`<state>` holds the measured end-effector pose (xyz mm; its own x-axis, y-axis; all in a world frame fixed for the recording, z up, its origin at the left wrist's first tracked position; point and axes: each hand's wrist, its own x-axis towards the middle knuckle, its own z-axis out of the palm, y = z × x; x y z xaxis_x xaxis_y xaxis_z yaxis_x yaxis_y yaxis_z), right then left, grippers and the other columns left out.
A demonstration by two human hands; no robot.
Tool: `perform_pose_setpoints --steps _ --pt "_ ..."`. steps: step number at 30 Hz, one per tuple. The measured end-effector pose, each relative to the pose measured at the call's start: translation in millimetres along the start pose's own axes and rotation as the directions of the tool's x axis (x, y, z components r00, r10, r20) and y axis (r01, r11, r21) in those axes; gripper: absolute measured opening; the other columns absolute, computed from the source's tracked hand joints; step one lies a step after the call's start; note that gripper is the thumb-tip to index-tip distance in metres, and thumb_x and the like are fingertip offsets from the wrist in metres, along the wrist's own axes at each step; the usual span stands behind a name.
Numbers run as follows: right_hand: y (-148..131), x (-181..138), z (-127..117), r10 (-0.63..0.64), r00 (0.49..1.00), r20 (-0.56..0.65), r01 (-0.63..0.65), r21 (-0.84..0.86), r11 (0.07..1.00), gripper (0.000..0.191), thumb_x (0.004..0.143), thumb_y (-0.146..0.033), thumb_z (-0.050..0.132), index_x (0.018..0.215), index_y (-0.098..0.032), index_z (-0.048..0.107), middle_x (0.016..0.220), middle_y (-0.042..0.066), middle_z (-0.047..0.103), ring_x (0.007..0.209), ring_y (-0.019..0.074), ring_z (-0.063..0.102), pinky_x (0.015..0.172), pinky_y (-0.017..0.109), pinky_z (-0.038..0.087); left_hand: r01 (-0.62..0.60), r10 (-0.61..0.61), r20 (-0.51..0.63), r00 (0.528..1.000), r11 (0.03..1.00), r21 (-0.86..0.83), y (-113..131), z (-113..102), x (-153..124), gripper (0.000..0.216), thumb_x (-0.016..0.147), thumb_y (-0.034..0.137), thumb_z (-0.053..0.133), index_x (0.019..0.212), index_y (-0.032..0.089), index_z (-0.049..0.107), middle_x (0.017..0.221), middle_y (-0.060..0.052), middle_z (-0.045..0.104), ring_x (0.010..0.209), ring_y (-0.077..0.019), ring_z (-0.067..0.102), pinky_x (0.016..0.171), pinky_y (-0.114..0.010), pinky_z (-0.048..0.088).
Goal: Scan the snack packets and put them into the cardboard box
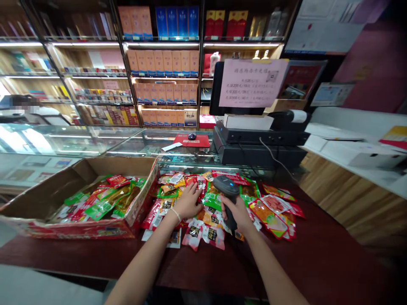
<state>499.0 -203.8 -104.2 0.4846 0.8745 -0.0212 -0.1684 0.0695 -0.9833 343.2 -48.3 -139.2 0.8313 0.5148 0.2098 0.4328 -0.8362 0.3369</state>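
My right hand (pixel 239 214) grips the scanner (pixel 226 189); my left hand (pixel 188 202) lies flat, fingers spread, on snack packets (pixel 206 212). Packets at four o'clock could slide off the counter (pixel 318 262).

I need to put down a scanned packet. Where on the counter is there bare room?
Bare dark counter lies right of the snack packets, toward the wooden wall, and along the near edge below the cardboard box. It is crowded around the left hand and the right hand holding the scanner.
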Motion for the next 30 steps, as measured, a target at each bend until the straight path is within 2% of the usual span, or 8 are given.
perform_pose_setpoints --steps 7,12,15,21,24,26,28,30 --pt "8 1 -1 0.011 1.000 0.027 -0.010 -0.027 1.000 0.039 0.076 -0.052 0.073 0.065 -0.018 0.057 0.044 -0.003 0.054 0.034 0.0095 0.048 0.035 0.020 0.039 -0.034 0.036 -0.057 0.998 0.999 0.027 2 1 -9 0.066 0.075 0.012 0.056 0.141 0.010 0.050 0.152 -0.018 0.042 0.143 -0.0300 0.036 0.120 -0.046 0.029" --pt "7 -1 2 -0.004 1.000 0.027 0.006 -0.071 0.997 0.043 0.076 -0.054 0.072 0.058 -0.018 0.056 0.042 -0.002 0.053 0.034 0.0090 0.048 0.036 0.019 0.040 0.023 -0.030 -0.131 0.991 0.998 -0.055 0 -1 -11 0.060 0.084 0.007 0.042 0.143 0.019 0.047 0.136 -0.013 0.060 0.122 -0.0249 0.059 0.104 -0.041 0.048" --pt "9 0 2 0.011 1.000 0.024 -0.009 -0.076 0.997 0.043 0.077 -0.054 0.071 0.058 -0.018 0.056 0.042 -0.002 0.053 0.034 0.0094 0.048 0.037 0.020 0.040 0.022 -0.042 -0.234 0.971 0.996 -0.086 -5 0 -11 0.069 0.080 0.006 0.046 0.147 0.018 0.040 0.142 -0.015 0.054 0.130 -0.0270 0.052 0.108 -0.044 0.044" --pt "11 0 3 -0.017 0.998 0.055 0.020 -0.059 0.998 0.041 0.077 -0.051 0.072 0.059 -0.018 0.056 0.043 -0.003 0.053 0.035 0.0094 0.048 0.037 0.020 0.040 0.108 -0.117 -0.274 0.955 0.993 -0.048 -8 5 -12 0.061 0.074 0.007 0.054 0.134 0.013 0.055 0.144 -0.017 0.050 0.141 -0.0314 0.038 0.118 -0.050 0.031" --pt "10 -1 4 -0.017 0.998 0.053 0.020 -0.067 0.998 0.041 0.078 -0.052 0.072 0.060 -0.019 0.056 0.042 -0.003 0.053 0.035 0.0096 0.048 0.038 0.020 0.040 0.111 -0.160 -0.298 0.941 0.978 -0.176 -7 1 -15 0.057 0.076 0.004 0.051 0.130 0.020 0.059 0.137 -0.011 0.059 0.132 -0.0279 0.049 0.113 -0.046 0.038" --pt "11 -1 4 -0.014 0.999 0.033 0.016 -0.079 0.997 0.041 0.077 -0.053 0.072 0.060 -0.019 0.056 0.043 -0.003 0.053 0.034 0.0096 0.048 0.038 0.021 0.040 0.096 -0.230 -0.368 0.901 0.933 -0.348 -6 -4 -15 0.052 0.082 0.008 0.050 0.130 0.024 0.059 0.132 -0.008 0.063 0.123 -0.0255 0.058 0.108 -0.043 0.044" --pt "12 0 2 -0.013 1.000 -0.004 0.012 -0.084 0.996 0.041 0.076 -0.054 0.072 0.061 -0.019 0.056 0.043 -0.003 0.054 0.034 0.0095 0.047 0.037 0.021 0.040 0.074 -0.367 -0.430 0.825 0.824 -0.562 -5 -9 -13 0.040 0.088 0.019 0.052 0.126 0.024 0.062 0.123 -0.008 0.069 0.113 -0.0248 0.064 0.101 -0.041 0.048" --pt "13 1 1 -0.018 0.999 -0.035 0.015 -0.081 0.997 0.041 0.077 -0.054 0.071 0.061 -0.019 0.056 0.044 -0.003 0.054 0.034 0.0096 0.047 0.037 0.021 0.039 0.053 -0.541 -0.376 0.752 0.618 -0.784 -4 -12 -9 0.029 0.085 0.033 0.062 0.109 0.017 0.069 0.104 -0.010 0.074 0.097 -0.0254 0.069 0.089 -0.039 0.053"
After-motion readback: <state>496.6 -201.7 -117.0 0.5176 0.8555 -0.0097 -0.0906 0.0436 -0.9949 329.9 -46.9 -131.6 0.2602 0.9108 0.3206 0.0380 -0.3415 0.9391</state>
